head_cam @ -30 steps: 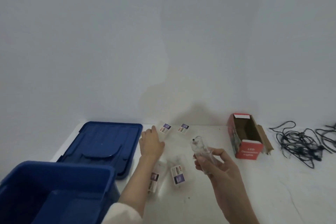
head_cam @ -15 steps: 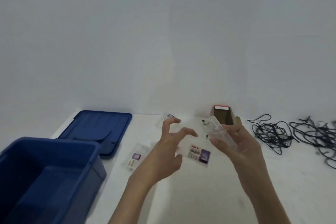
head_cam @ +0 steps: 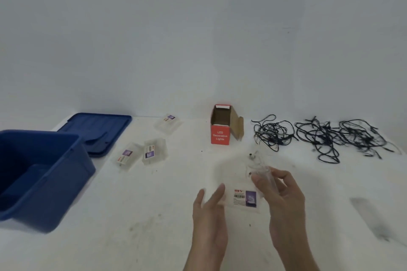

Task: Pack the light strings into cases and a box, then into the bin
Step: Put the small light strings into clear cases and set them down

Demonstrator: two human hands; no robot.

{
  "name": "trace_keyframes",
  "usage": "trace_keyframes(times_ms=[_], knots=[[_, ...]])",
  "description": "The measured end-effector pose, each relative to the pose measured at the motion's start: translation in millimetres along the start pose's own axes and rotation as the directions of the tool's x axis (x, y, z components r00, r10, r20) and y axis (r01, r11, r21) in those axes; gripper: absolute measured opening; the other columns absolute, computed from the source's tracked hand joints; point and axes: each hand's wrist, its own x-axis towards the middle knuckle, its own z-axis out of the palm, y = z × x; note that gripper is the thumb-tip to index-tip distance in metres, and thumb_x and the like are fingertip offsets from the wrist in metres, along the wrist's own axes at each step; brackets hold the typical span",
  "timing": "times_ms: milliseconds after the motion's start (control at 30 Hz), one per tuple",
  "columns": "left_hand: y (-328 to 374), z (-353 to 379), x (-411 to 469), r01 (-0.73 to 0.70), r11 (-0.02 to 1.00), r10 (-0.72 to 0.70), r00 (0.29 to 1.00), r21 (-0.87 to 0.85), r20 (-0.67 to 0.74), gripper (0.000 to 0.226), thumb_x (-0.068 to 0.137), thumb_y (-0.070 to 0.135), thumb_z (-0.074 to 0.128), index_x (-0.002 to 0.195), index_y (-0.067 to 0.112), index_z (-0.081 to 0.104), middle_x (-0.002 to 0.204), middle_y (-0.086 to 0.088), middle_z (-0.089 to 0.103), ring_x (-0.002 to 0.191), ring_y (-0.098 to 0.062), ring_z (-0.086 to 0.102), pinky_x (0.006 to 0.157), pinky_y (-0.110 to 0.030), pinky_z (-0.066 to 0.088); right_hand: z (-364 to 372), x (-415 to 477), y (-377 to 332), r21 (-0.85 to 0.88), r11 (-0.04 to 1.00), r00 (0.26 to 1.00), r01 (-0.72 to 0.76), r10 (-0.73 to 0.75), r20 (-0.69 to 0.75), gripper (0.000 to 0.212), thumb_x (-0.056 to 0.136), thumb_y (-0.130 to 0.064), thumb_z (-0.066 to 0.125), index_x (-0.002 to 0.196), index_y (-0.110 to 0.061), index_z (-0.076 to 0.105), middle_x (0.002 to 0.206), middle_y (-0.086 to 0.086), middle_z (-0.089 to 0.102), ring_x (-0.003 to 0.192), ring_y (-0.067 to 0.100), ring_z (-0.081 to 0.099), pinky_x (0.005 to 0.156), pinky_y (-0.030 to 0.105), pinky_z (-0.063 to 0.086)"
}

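A clear plastic case with a purple-and-white label [head_cam: 245,198] sits between my hands near the table's front. My left hand [head_cam: 209,211] touches its left edge with straight fingers. My right hand [head_cam: 285,200] pinches a clear plastic pack with small black dots [head_cam: 261,172] just above the case's right side. Three more labelled clear cases [head_cam: 126,156] [head_cam: 154,150] [head_cam: 168,123] lie to the left. A red open box [head_cam: 221,132] stands at the back. Black light strings lie tangled to its right [head_cam: 273,132] [head_cam: 343,137]. The blue bin [head_cam: 55,182] is at the left.
The bin's blue lid [head_cam: 97,131] lies flat behind the bin against the wall. The white table [head_cam: 143,226] is scuffed, with a grey smear at the front right. A plain wall closes off the back.
The view has swung to the right and down. My left hand came back from the far cases and now touches a labelled case in front of me. My right hand still holds the clear pack.
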Motion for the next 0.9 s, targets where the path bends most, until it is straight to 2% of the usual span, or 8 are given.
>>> trace_keyframes(times_ms=[100,167,233,333,433,667,767,900], knots=[[-15.8,6.0,-13.0,0.101,0.992,-0.098,0.995,-0.081,0.032,0.079,0.067,0.018,0.080,0.134,0.001,0.041,0.119,-0.025,0.061,0.102,-0.034,0.064,0.090,-0.047,0.049,-15.7,-6.4,0.1,0.127,0.989,0.992,-0.075,0.087,-0.096,0.018,0.075,-0.001,0.070,0.080,-0.014,0.059,0.078,0.008,0.073,0.075,0.022,0.066,0.073,0.032,0.053],[-21.1,11.8,-22.7,0.122,0.984,-0.119,0.992,-0.126,0.037,0.066,0.064,0.023,0.076,0.120,-0.006,0.056,0.112,-0.025,0.066,0.100,-0.036,0.064,0.092,-0.047,0.049,-19.5,-13.0,-1.1,0.204,0.974,0.986,-0.102,0.127,-0.113,0.017,0.074,-0.001,0.069,0.081,-0.012,0.058,0.080,0.011,0.072,0.069,0.017,0.068,0.066,0.026,0.056],[-25.4,16.3,-23.1,0.101,0.988,-0.099,0.995,-0.120,0.021,0.053,0.069,0.030,0.069,0.110,-0.002,0.063,0.108,-0.022,0.068,0.095,-0.033,0.065,0.094,-0.044,0.049,-21.7,-19.0,-0.3,0.232,0.965,0.982,-0.122,0.151,-0.109,0.017,0.074,0.000,0.068,0.082,-0.010,0.058,0.086,0.017,0.071,0.069,0.016,0.068,0.071,0.029,0.055],[-24.4,23.5,-25.6,0.014,1.000,-0.013,0.997,-0.019,0.078,0.047,0.081,0.042,0.060,0.114,0.009,0.062,0.104,-0.013,0.071,0.092,-0.027,0.070,0.078,-0.037,0.057,-26.1,-24.2,-2.7,0.160,0.972,0.983,-0.173,0.182,-0.041,0.018,0.075,0.000,0.069,0.089,-0.005,0.059,0.090,0.020,0.070,0.075,0.023,0.067,0.084,0.038,0.050],[-19.7,25.3,-24.9,-0.177,0.977,0.166,0.981,0.117,0.100,0.040,0.087,0.039,0.054,0.123,0.023,0.053,0.108,-0.006,0.069,0.090,-0.020,0.070,0.061,-0.028,0.057,-32.7,-23.3,-11.1,0.048,0.984,0.984,-0.173,0.172,0.036,0.019,0.073,-0.005,0.071,0.089,-0.008,0.061,0.091,0.017,0.073,0.081,0.025,0.065,0.087,0.037,0.046],[-14.8,32.3,-39.9,-0.311,0.917,0.229,0.923,0.250,0.308,0.042,0.084,0.042,0.051,0.125,0.033,0.050,0.100,0.005,0.074,0.088,-0.012,0.071,0.062,-0.022,0.056,-45.0,-29.1,-20.0,-0.079,0.994,0.985,-0.070,0.081,0.155,0.018,0.076,-0.008,0.072,0.092,-0.005,0.068,0.087,0.010,0.073,0.076,0.015,0.067,0.063,0.013,0.047],[-17.5,36.7,-43.9,-0.340,0.899,0.251,0.917,0.277,0.311,0.043,0.084,0.045,0.048,0.126,0.037,0.048,0.109,0.002,0.071,0.089,-0.011,0.071,0.062,-0.021,0.055,-48.7,-28.2,-21.4,-0.107,0.993,0.986,-0.053,0.069,0.151,0.016,0.076,-0.011,0.072,0.092,-0.009,0.071,0.089,0.009,0.073,0.077,0.014,0.066,0.068,0.017,0.045],[-22.2,40.4,-44.6,-0.381,0.868,0.307,0.916,0.317,0.260,0.049,0.082,0.052,0.045,0.129,0.040,0.045,0.108,0.009,0.069,0.094,-0.009,0.068,0.060,-0.018,0.054,-48.3,-29.4,-23.2,-0.166,0.986,0.985,-0.028,0.055,0.161,0.012,0.074,-0.017,0.074,0.085,-0.013,0.073,0.078,0.003,0.072,0.059,0.001,0.055,0.060,0.014,0.041]])
